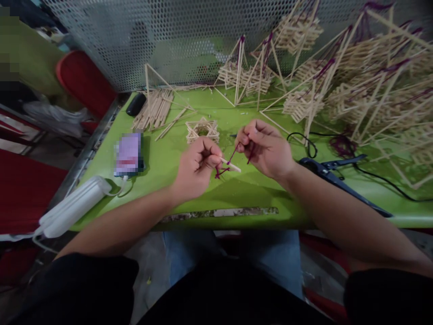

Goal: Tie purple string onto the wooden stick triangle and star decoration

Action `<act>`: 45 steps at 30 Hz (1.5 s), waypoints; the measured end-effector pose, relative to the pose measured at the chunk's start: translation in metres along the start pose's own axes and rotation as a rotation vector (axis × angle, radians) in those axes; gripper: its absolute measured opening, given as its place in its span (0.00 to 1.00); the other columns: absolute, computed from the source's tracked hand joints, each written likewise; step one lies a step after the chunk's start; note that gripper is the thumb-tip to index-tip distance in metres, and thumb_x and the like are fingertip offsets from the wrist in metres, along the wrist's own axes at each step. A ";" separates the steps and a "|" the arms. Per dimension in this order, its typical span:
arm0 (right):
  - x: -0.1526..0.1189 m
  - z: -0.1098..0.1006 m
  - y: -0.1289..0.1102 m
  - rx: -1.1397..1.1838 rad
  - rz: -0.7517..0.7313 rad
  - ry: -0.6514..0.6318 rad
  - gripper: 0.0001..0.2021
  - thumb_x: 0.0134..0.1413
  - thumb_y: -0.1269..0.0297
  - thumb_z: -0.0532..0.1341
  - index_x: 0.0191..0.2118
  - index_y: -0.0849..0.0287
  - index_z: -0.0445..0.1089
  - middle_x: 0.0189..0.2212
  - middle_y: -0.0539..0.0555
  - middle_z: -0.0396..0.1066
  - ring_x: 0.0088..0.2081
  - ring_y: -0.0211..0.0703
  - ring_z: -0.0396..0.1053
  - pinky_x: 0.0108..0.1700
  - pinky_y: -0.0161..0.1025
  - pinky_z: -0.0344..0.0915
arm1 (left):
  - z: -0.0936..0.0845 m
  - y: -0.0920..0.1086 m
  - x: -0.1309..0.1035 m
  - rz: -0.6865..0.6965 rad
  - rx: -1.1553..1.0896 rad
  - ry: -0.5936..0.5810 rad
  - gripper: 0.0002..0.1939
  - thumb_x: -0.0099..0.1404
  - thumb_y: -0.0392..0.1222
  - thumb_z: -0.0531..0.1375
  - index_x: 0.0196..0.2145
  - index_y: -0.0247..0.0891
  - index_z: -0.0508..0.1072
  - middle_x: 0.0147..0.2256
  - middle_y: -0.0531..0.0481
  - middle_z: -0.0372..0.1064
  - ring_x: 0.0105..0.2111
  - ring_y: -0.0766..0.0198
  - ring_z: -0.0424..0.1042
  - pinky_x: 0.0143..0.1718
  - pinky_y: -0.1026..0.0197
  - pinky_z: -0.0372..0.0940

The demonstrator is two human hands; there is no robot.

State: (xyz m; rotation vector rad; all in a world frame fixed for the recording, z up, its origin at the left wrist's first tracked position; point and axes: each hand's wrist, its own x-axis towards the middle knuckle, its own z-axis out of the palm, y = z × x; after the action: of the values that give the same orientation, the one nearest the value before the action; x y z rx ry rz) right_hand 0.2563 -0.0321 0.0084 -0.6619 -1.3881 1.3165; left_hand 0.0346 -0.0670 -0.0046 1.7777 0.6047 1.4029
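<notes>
My left hand (198, 163) pinches the ends of thin wooden sticks (232, 165) above the green table (250, 189). A dark purple thread (233, 157) runs from the stick ends up to my right hand (267, 146), which pinches it between closed fingers. A loop of the thread hangs at the stick ends. Just beyond my hands lies a small star-shaped frame of stacked sticks (202, 129).
A bundle of loose sticks (153, 110) lies at the back left. Several finished stick frames with purple ties (355, 85) crowd the back right. Dark shears (333, 174) and a black cord (306, 140) lie to the right; a phone (128, 153) and a white power strip (72, 207) to the left.
</notes>
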 end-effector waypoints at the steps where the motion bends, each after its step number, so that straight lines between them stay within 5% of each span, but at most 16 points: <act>1: 0.000 0.001 0.005 0.024 0.000 -0.012 0.21 0.65 0.45 0.71 0.35 0.51 0.62 0.30 0.48 0.62 0.32 0.43 0.67 0.37 0.44 0.72 | 0.000 0.001 0.001 -0.008 -0.007 0.008 0.17 0.82 0.57 0.66 0.42 0.44 0.70 0.32 0.52 0.72 0.29 0.64 0.74 0.29 0.59 0.73; 13: -0.011 0.005 0.041 -0.055 -0.040 -0.258 0.20 0.71 0.45 0.74 0.38 0.55 0.72 0.32 0.49 0.72 0.34 0.41 0.69 0.39 0.41 0.67 | -0.003 -0.004 0.005 -0.070 -0.149 -0.009 0.22 0.79 0.61 0.69 0.40 0.42 0.69 0.30 0.53 0.73 0.30 0.65 0.74 0.33 0.59 0.73; 22: -0.012 0.011 0.040 0.258 0.315 -0.230 0.19 0.59 0.49 0.81 0.35 0.56 0.77 0.31 0.51 0.78 0.33 0.41 0.73 0.36 0.38 0.68 | -0.003 -0.015 0.007 -0.076 -0.189 0.061 0.21 0.79 0.57 0.71 0.39 0.40 0.71 0.29 0.54 0.72 0.28 0.67 0.73 0.31 0.62 0.72; 31: -0.010 0.011 0.041 0.244 0.357 -0.124 0.17 0.54 0.52 0.81 0.35 0.57 0.78 0.38 0.54 0.81 0.36 0.43 0.76 0.42 0.41 0.71 | -0.003 -0.017 0.007 -0.097 -0.109 0.125 0.24 0.77 0.63 0.71 0.38 0.41 0.71 0.29 0.53 0.73 0.29 0.65 0.74 0.33 0.59 0.73; 34: -0.008 0.006 0.043 0.088 0.208 0.013 0.16 0.59 0.51 0.77 0.35 0.56 0.76 0.44 0.55 0.80 0.39 0.43 0.75 0.45 0.43 0.70 | -0.007 -0.019 0.008 -0.063 -0.065 0.148 0.23 0.78 0.62 0.70 0.39 0.41 0.71 0.30 0.53 0.75 0.30 0.65 0.75 0.35 0.59 0.73; 38: -0.014 0.006 0.031 -0.409 -0.312 0.330 0.12 0.68 0.54 0.71 0.36 0.53 0.74 0.33 0.50 0.71 0.34 0.43 0.66 0.39 0.43 0.65 | -0.010 -0.022 0.009 -0.076 0.026 0.207 0.23 0.79 0.63 0.68 0.41 0.41 0.72 0.32 0.52 0.76 0.33 0.64 0.78 0.37 0.58 0.74; 41: -0.026 0.020 0.015 -0.644 -0.581 0.232 0.08 0.72 0.61 0.67 0.37 0.52 0.77 0.29 0.50 0.72 0.31 0.42 0.66 0.35 0.43 0.63 | -0.010 -0.027 0.008 -0.041 0.075 0.268 0.21 0.80 0.62 0.67 0.42 0.43 0.72 0.32 0.53 0.76 0.33 0.62 0.79 0.38 0.57 0.75; 45: -0.039 0.044 0.007 -0.805 -0.509 0.176 0.09 0.74 0.66 0.65 0.49 0.53 0.85 0.35 0.53 0.85 0.29 0.42 0.75 0.34 0.42 0.70 | -0.004 -0.030 0.006 -0.005 0.125 0.334 0.20 0.80 0.62 0.67 0.43 0.43 0.72 0.33 0.52 0.77 0.34 0.61 0.80 0.39 0.55 0.77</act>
State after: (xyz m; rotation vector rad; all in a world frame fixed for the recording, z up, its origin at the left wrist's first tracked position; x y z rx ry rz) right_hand 0.2254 -0.0809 -0.0027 -0.8414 -1.7805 0.2609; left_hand 0.0352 -0.0437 -0.0251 1.6448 0.8884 1.7064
